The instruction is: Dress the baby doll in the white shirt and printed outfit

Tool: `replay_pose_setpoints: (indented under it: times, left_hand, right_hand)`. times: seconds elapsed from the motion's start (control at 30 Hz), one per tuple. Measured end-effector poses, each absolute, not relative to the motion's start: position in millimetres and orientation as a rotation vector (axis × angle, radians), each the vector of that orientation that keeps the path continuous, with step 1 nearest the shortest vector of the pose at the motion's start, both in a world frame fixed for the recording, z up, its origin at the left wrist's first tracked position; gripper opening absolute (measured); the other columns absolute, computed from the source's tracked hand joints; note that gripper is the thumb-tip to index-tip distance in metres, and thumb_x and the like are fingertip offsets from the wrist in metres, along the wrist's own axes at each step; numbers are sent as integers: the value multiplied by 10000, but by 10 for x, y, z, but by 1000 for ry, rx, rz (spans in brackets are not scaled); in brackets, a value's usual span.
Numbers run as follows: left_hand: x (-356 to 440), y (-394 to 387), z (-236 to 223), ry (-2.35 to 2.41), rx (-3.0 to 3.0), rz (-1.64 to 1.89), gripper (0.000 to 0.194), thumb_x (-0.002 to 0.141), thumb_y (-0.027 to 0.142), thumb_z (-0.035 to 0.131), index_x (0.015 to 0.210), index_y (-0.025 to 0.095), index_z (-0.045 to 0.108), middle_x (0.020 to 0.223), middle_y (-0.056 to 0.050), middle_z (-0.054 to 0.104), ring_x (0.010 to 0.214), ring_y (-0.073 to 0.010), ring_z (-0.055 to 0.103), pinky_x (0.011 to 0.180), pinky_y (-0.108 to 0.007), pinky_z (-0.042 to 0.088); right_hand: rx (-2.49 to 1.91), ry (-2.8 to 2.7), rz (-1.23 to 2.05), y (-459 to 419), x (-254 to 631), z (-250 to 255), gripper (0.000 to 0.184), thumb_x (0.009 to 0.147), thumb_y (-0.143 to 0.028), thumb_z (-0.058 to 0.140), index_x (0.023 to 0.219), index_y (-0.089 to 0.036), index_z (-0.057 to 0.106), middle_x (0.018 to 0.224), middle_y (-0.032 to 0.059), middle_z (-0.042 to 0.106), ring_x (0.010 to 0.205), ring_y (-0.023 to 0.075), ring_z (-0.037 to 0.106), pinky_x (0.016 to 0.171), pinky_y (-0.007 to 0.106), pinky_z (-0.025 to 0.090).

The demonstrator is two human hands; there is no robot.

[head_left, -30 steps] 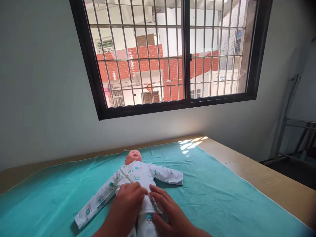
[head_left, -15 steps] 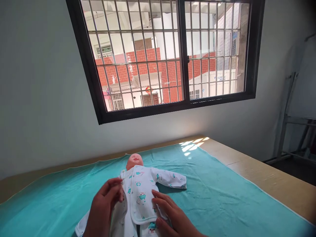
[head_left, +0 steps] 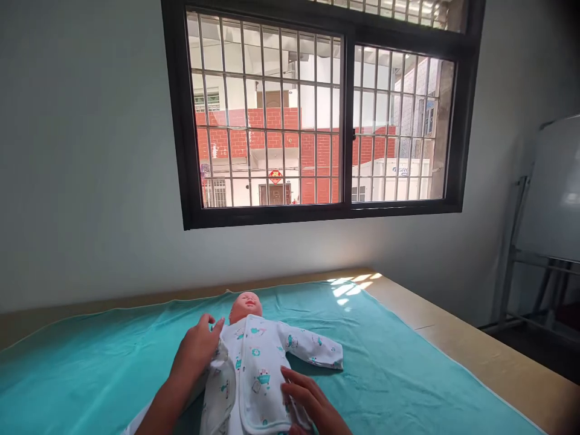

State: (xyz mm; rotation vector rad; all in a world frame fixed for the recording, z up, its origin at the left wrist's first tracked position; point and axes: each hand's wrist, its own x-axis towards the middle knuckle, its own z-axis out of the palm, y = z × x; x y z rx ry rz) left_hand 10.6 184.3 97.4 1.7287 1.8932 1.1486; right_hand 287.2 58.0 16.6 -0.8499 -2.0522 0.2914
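Observation:
A baby doll [head_left: 245, 305] lies on its back on a teal cloth [head_left: 385, 362], dressed in a white printed romper [head_left: 260, 368]. My left hand [head_left: 197, 350] is closed on the romper's front flap by the doll's shoulder, holding the fabric up and aside. My right hand [head_left: 308, 402] lies flat with fingers spread on the other flap over the doll's belly. One sleeve [head_left: 312, 351] stretches out to the right; the other sleeve is hidden behind my left arm.
The cloth covers a wooden table [head_left: 475, 356] that stands against a grey wall under a barred window [head_left: 317, 121]. A whiteboard on a metal stand [head_left: 548, 205] is at the right.
My left hand left the doll's belly, took hold of the romper's flap and carried it up toward the shoulder. My right hand stayed pressed on the belly. The camera tilted.

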Motion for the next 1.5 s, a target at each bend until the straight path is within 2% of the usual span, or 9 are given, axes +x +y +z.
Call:
replay_pose_setpoints:
  times: [0.2,0.5,0.7,0.87,0.97,1.1,1.23,1.33,1.5]
  left_hand:
    - [262,1830,1036,1712,1696,1187,278,810,334,425,975,180,587,745,-45,680,625,-200,632,574,-285,441]
    - [627,1621,1188,1149,1699,1232,341,784,370,522,1022,156,642,1093,-121,702,1026,-263,653,953,-404,467]
    - [270,1495,1482,866,1421,1152,390,811,429,584,1095,162,606,1072,-116,706,992,-241,684,844,-368,548]
    - [-17,1359,1639,1315,1710,1043,221,769,365,535,821,177,640,741,-36,674,670,-197,652,522,-263,479]
    - [-93,1077,1579,1420,1975,763,162,743,307,525,746,216,659,721,-21,679,655,-191,615,547,-259,448]
    - [-160,660,1282,1370,2122,494,182,673,242,613,847,263,662,877,9,701,800,-204,623,686,-264,476]
    - [-132,453,945,1479,2188,588,278,713,299,645,989,271,649,993,-11,707,880,-216,641,787,-277,499]
    - [-25,387,787,1537,2380,701,176,835,343,564,959,269,665,965,-33,715,861,-212,657,766,-280,515]
    - [47,276,679,1440,3042,1032,245,902,163,417,953,225,648,903,-64,724,798,-204,682,664,-277,543]
  right_hand:
    - [-881,-2096,233,575,2882,149,462,910,-393,577,1356,-293,507,1430,126,515,1294,263,521,1023,370,490]
    - [-912,-2054,282,445,2804,320,428,931,-372,550,1348,-288,511,1427,127,507,1315,251,498,1046,362,473]
    - [-933,-2087,291,444,2819,315,434,939,-394,530,1354,-269,513,1445,133,483,1334,249,475,1067,371,457]
    - [-914,-2098,276,459,2825,301,448,938,-382,531,1373,-282,487,1459,125,468,1345,254,460,1071,379,449]
    - [-877,-2094,263,461,2825,302,456,938,-381,520,1382,-292,471,1458,120,471,1335,257,472,1061,386,457]
    - [-861,-2105,247,479,2831,277,466,931,-373,524,1384,-279,469,1448,131,481,1320,257,487,1050,380,465]
    - [-885,-2100,281,447,2812,287,465,925,-326,520,1382,-251,472,1464,140,457,1342,255,460,1073,395,442]
    - [-962,-2089,354,380,2791,347,459,928,-296,512,1381,-237,473,1487,139,423,1369,245,422,1100,400,412]
    - [-1049,-2101,471,278,2774,448,445,934,-295,502,1375,-246,476,1517,117,380,1392,233,380,1128,399,374]
